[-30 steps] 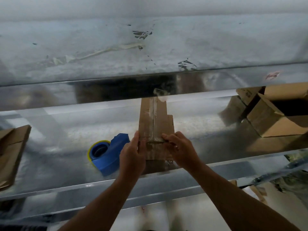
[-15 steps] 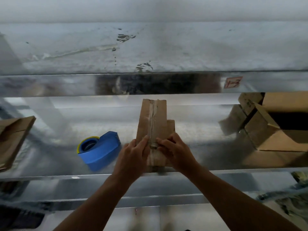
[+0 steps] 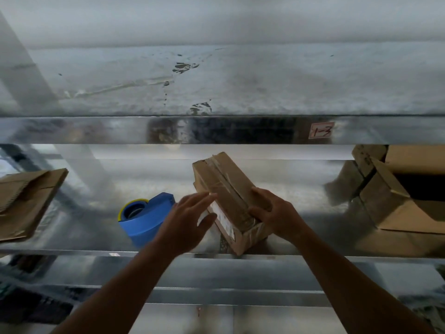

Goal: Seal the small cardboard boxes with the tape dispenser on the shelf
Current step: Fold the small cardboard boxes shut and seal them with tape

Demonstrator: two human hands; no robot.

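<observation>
The right hand (image 3: 277,214) grips the small taped brown cardboard box (image 3: 226,189), tilted on the shiny metal shelf (image 3: 72,237); the left hand (image 3: 185,222) hovers beside it, fingers spread, holding nothing.

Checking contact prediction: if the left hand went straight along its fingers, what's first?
The small brown taped cardboard box, on its left side; the left hand looks almost on it, though depth is unclear.

A stockroom: galvanized metal shelving (image 3: 96,130) (a label (image 3: 321,130) reads "1-3") holding cardboard boxes (image 3: 224,186).
</observation>
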